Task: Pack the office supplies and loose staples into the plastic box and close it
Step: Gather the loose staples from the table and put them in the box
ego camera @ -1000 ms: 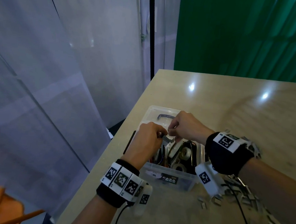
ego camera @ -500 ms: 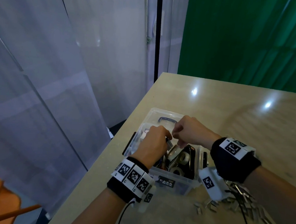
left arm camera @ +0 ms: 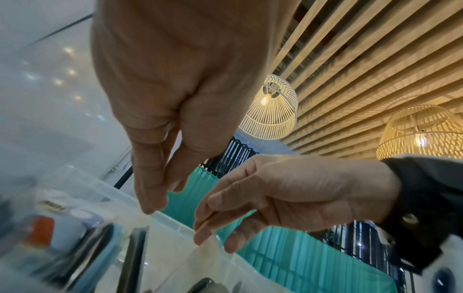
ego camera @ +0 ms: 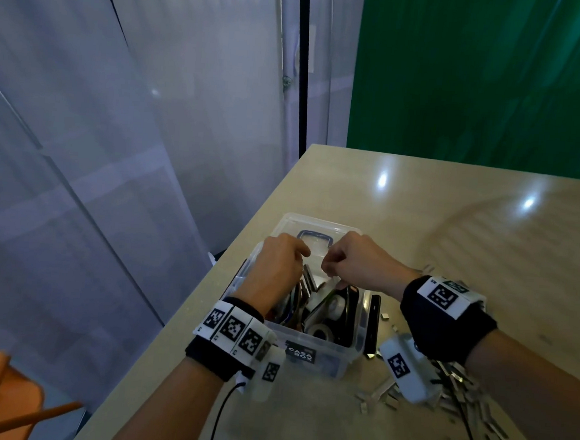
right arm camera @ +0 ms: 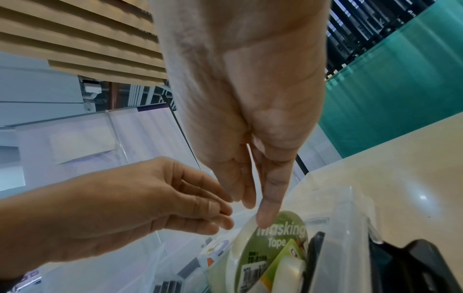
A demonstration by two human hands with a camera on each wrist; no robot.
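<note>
Both hands hover over the open plastic box (ego camera: 317, 354) at the table (ego camera: 452, 231) edge, left hand (ego camera: 278, 270) and right hand (ego camera: 357, 262) fingers loosely curled, gripping nothing visible, loose staples (ego camera: 468, 397) scattered beside it

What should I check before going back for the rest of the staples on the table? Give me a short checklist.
1. Left hand free: ok, fingers relaxed, nothing held.
2. Right hand free: cannot tell; fingertips pressed together, nothing visible between them.
3. Plastic box open to receive: ok, no lid over it.
4. Room inside the box: cannot tell; masking tape and other supplies crowd it.
5. Loose staples all packed: not ok, many lie on the table to the box's right.
6. Lid within reach: ok, just behind the box.
</note>
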